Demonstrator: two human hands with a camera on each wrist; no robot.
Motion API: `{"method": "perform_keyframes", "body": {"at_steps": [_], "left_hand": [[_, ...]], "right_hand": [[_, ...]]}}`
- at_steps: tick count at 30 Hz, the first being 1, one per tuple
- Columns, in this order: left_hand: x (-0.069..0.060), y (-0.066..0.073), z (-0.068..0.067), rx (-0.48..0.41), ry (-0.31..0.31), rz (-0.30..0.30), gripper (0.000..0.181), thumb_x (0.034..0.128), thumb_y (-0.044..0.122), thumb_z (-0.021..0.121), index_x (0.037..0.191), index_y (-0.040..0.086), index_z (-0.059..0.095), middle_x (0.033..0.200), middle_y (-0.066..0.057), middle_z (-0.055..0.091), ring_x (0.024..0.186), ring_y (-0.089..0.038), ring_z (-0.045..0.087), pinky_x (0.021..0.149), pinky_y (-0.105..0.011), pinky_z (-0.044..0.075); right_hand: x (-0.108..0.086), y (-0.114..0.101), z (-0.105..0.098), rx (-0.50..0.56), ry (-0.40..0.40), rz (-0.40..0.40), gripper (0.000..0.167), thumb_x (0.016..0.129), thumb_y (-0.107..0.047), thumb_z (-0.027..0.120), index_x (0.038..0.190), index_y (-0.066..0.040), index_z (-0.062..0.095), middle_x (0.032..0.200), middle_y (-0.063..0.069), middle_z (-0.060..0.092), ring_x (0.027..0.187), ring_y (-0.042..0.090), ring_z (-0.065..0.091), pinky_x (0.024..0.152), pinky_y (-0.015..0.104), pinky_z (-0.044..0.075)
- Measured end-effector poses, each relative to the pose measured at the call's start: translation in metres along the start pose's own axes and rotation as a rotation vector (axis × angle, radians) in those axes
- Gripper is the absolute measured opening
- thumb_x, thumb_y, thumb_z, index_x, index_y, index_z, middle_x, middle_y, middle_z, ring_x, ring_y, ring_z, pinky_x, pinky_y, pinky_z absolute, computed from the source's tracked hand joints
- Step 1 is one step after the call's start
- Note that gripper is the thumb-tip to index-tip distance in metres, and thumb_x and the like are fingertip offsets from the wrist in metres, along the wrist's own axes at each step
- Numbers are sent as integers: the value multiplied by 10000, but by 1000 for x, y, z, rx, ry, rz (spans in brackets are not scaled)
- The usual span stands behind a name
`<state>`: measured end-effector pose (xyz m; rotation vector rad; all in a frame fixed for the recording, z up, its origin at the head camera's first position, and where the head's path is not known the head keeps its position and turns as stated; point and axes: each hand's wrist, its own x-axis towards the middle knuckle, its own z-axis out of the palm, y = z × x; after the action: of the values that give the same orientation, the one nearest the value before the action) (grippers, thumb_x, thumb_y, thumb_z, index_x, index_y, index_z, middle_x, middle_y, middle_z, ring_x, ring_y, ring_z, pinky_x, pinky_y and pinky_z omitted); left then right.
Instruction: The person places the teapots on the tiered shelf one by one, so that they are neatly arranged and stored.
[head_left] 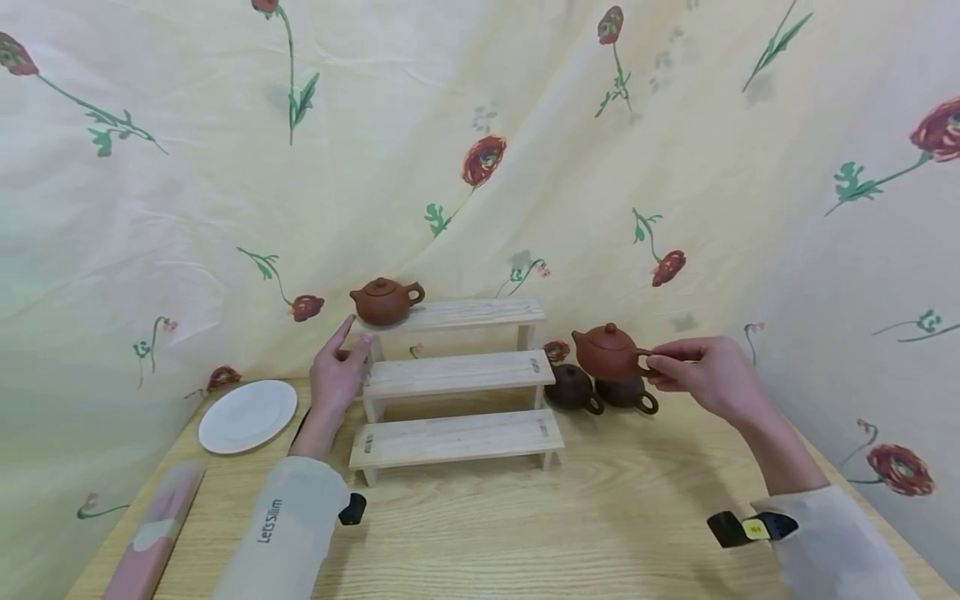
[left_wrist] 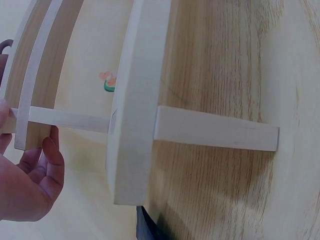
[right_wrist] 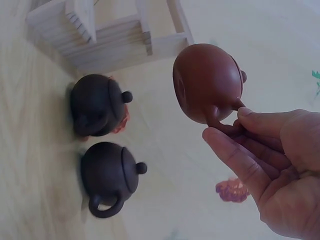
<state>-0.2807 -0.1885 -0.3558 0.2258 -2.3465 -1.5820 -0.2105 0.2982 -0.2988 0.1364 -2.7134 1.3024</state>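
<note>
A cream cloth backdrop printed with red flowers (head_left: 375, 192) hangs behind a pale wood-grained table (head_left: 615, 525). On the table stands a three-tiered stepped shelf of light bare wood (head_left: 459, 372). Near the table's left edge lies a long flat pink-and-white packet (head_left: 153, 533), with a round white plate (head_left: 247, 417) beyond it. The left hand (head_left: 337, 375) is at the shelf's left end, its index finger extended toward the top tier; whether it grips the wood, I cannot tell. The right hand (head_left: 708, 375) pinches the handle of a reddish-brown clay teapot (head_left: 609, 354), holding it aloft right of the shelf, spout leftward. A second reddish-brown clay teapot (head_left: 382, 305) sits on the top tier's left end. Below the held one, two dark brown round teapots (head_left: 570, 387) stand side by side on the table, near the shelf.
</note>
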Motion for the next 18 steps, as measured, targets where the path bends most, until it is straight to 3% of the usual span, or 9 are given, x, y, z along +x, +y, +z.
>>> {"method": "perform_keyframes", "body": {"at_steps": [10, 18], "left_hand": [[1, -2, 0, 2, 15, 3, 588, 1060, 463, 615, 1612, 331, 457, 907, -27, 574, 803, -150, 524, 635, -247, 442], [1, -2, 0, -6, 8, 18, 584, 1060, 456, 619, 1607, 327, 465, 894, -17, 562, 808, -145, 523, 663, -265, 450]], "right_hand": [[17, -19, 3, 92, -9, -21, 373, 1051, -176, 673, 1288, 112, 686, 1068, 163, 799, 828, 72, 786, 776, 243, 625], [33, -23, 6, 211, -13, -69, 386, 1051, -130, 663, 1296, 168, 646, 980, 1, 811, 814, 68, 785, 772, 279, 634]]}}
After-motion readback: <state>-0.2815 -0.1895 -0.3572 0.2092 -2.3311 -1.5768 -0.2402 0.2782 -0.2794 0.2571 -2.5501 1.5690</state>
